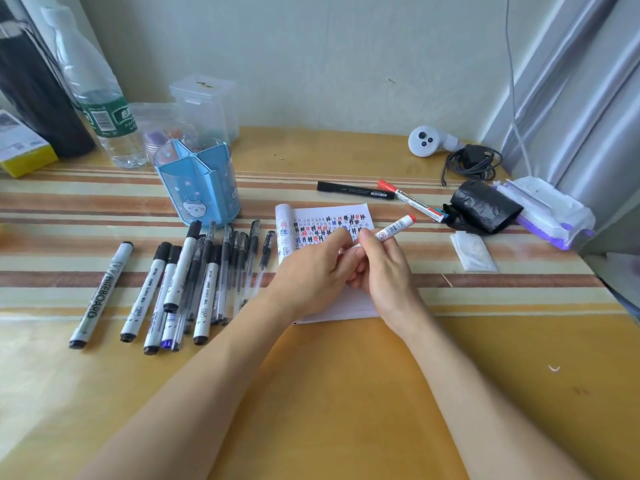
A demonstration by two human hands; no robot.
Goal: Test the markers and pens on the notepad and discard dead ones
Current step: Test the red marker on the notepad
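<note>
Left hand [311, 271], right hand [384, 268] on red marker [394, 227]; leftmost marker [102, 292] "WHITEBOARD"

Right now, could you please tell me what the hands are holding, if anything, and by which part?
The right hand grips a red-ended marker by its white barrel; the left hand meets its hidden near end, grip unclear.

The right hand [384, 271] and left hand [311, 275] grip a red-capped marker [396, 228] above the scribbled notepad [332, 220].
</note>
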